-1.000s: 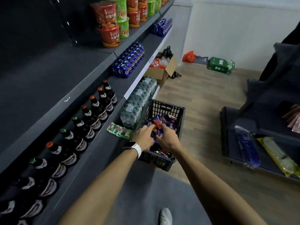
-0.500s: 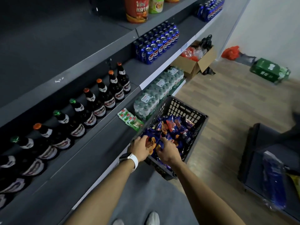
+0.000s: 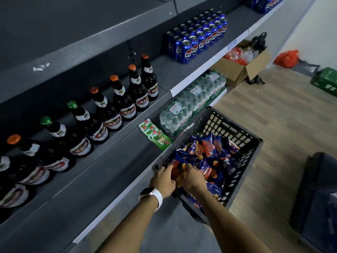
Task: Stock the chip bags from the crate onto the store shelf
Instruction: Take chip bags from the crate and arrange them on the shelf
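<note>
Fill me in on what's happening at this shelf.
A person is stocking. Both hands, left hand and right hand, grip chip bags at the near end of the dark crate, which is full of them. None is on the shelf yet, where green packets lie.

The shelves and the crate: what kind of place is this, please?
Most likely a small shop being stocked: dark shelves carry rows of beer bottles and blue cans, and a crate holds chip bags.

Two bare forearms, no sleeves, white-strapped smartwatch [image 3: 152,195] with a dark face on the left wrist
</note>
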Demonstrator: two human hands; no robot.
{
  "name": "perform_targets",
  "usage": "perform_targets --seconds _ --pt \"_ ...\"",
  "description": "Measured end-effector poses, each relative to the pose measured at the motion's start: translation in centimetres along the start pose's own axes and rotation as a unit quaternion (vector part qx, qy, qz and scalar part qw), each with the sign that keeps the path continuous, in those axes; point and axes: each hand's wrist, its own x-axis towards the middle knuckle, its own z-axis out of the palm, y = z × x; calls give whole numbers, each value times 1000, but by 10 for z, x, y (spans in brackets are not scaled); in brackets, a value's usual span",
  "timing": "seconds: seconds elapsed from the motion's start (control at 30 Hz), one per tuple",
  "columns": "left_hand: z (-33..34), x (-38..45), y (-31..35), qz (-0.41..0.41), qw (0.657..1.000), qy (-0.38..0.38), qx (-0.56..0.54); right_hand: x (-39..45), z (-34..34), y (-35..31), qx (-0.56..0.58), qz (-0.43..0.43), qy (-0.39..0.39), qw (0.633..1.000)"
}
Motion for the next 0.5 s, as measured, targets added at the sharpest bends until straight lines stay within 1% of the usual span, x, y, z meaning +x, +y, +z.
perform_targets --seconds 0.1,0.2,0.23,0.3,0.37,0.47,0.5 --pt "6 12 -9 -3 1000 -1 -7 23 14 -3 -50 17 29 998" --pt "10 19 -20 0 1000 1 -13 42 18 -2 -101 59 64 991" --pt "11 22 -24 0 1000 4 -16 48 18 0 -93 76 59 991" --pt "13 25 -29 3 1000 14 -20 62 19 6 -37 112 34 992" --pt "16 28 -31 10 999 23 -21 72 20 12 14 123 11 992" --pt "21 31 -27 19 999 19 -35 73 22 17 56 65 -9 996" --pt "24 33 -25 20 999 14 -45 71 22 18 63 45 -3 997"
